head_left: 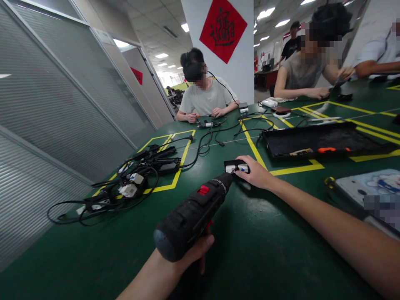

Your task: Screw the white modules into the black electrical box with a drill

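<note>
A black cordless drill [193,216] with red switches is in my left hand [195,252], whose fingers wrap its grip. The drill points forward and away from me. Its bit meets or nearly touches a small black housing with white parts inside [231,168]; whether they touch I cannot tell. My right hand [254,171] grips that housing from the right, with the thumb at its near side and fingers over the top. The housing's right end is hidden behind my fingers.
Tangled black cables and adapters [137,175] with white sockets lie at left. A black tray [312,139] holding an orange item stands at right. A tablet-like item in a patterned case [371,187] lies near the right edge. People sit across the green table [103,254].
</note>
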Tool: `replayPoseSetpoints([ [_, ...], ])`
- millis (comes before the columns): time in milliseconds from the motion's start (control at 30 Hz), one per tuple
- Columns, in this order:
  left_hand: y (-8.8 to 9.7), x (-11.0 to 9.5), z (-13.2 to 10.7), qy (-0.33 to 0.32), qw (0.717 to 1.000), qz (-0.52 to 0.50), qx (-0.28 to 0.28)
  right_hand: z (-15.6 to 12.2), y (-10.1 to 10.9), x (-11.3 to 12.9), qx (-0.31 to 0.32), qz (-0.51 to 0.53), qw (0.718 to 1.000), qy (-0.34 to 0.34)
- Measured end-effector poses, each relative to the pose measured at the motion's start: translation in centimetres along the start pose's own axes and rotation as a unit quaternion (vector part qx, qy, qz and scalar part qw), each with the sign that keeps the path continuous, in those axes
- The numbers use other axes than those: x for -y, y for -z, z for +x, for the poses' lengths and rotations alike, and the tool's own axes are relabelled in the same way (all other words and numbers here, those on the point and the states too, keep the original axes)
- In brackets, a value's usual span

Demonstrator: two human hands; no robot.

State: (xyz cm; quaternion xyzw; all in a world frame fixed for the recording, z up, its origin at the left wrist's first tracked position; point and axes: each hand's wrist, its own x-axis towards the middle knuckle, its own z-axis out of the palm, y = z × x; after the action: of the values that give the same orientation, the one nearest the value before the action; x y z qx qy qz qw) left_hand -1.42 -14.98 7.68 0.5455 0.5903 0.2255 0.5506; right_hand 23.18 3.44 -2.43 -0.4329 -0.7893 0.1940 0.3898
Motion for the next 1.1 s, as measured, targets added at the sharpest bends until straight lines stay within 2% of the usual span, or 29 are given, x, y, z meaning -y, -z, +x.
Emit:
replayPoseSetpoints([
  [333,0.19,-0.1,0.04,0.005,1.0,0.011,0.02,-0.01,-0.07,-0.23,-0.002,-0.001,1.0,0.007],
  [733,0.07,-0.13,0.07,0.011,1.0,0.011,0.007,-0.03,-0.14,-0.26,-0.001,0.005,1.0,-0.003],
  [933,0.28,-0.07,0.23,-0.001,0.998,-0.034,0.044,0.03,0.06,0.07,0.005,0.006,1.0,-0.011],
  [1100,0.78,0.48,0.7,0.014,0.994,-0.089,0.055,-0.03,0.13,0.24,0.008,0.01,1.0,-0.011],
])
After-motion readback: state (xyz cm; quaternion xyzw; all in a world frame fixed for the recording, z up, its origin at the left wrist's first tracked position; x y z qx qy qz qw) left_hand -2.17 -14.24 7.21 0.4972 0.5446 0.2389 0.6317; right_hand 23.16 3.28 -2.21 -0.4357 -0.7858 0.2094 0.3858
